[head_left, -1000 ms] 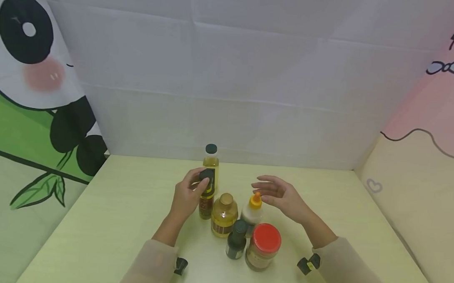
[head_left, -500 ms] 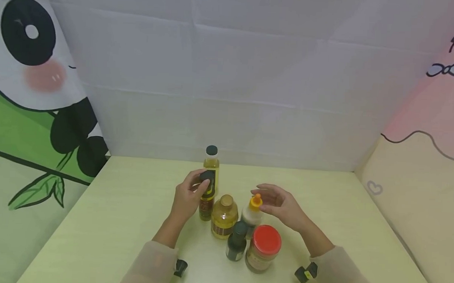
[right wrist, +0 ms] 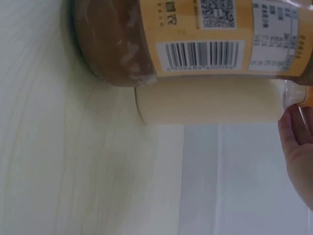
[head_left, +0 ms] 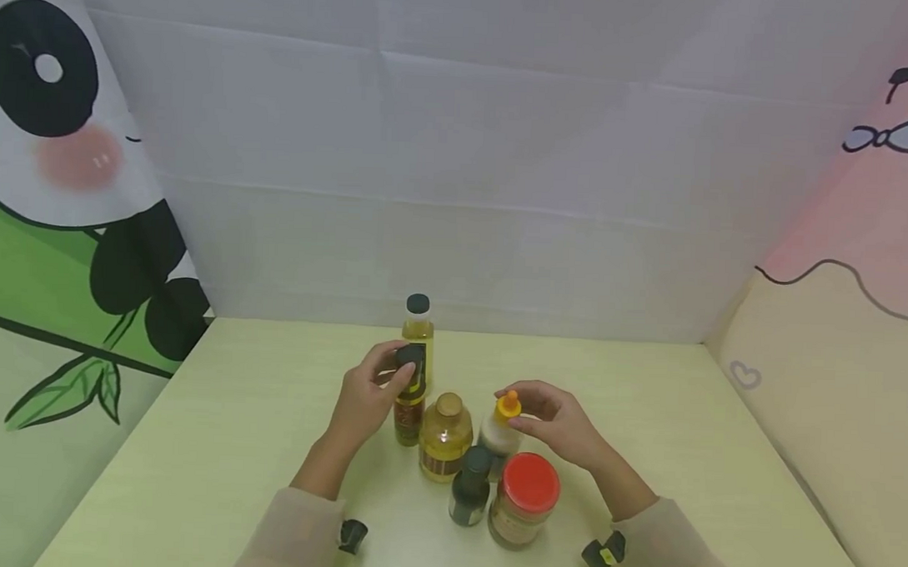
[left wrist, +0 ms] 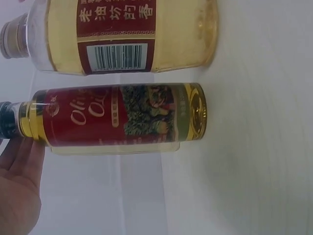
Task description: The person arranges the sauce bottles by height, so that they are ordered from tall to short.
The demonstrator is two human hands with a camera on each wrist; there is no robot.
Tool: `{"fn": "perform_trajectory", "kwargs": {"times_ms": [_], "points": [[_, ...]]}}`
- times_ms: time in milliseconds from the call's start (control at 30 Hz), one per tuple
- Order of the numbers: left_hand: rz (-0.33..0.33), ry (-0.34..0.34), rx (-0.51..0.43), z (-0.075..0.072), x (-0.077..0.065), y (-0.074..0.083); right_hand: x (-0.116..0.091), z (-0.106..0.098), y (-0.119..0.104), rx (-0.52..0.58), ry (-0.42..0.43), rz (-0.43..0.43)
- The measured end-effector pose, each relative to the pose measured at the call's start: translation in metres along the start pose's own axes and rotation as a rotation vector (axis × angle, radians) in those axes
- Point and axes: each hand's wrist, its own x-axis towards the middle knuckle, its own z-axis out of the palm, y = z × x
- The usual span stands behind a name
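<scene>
My left hand (head_left: pixel 366 401) grips the dark cap end of an olive oil bottle (head_left: pixel 408 420), thumb in front. In the left wrist view, that bottle's red label (left wrist: pixel 83 115) reads "Olive Oil", and the fingers lie at its neck. My right hand (head_left: pixel 558 416) holds the orange cap (head_left: pixel 508 405) of a white squeeze bottle (head_left: pixel 497 437) between thumb and fingers. The right wrist view has the fingertips at this bottle's neck, its pale body (right wrist: pixel 210 100) partly covered by a jar of brown paste (right wrist: pixel 110 41). Both bottles stand upright on the table.
Between the hands stand a broad oil bottle (head_left: pixel 446 440), a small dark bottle (head_left: pixel 470 491) and the red-lidded jar (head_left: pixel 531 481), close together. A taller oil bottle (head_left: pixel 418 326) is behind the olive oil. A white cloth wall (head_left: pixel 459 150) rises behind the table (head_left: pixel 231 442).
My right hand has come down and left, its thumb and fingers closing round the orange cap. My left hand keeps its grip on the olive oil bottle. The head view has shifted slightly.
</scene>
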Motion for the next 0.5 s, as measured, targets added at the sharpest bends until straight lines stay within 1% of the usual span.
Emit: {"fn": "perform_trajectory", "kwargs": {"times_ms": [233, 367, 500], "points": [[-0.023, -0.059, -0.002, -0.006, -0.001, 0.002, 0.000, 0.003, 0.000, -0.042, 0.009, -0.028], [-0.051, -0.056, -0.001, -0.008, -0.002, 0.006, 0.000, 0.004, -0.001, -0.057, 0.012, -0.021], [-0.093, -0.047, -0.032, -0.009, -0.001, 0.011, -0.001, 0.004, -0.001, -0.071, 0.011, -0.015]]}}
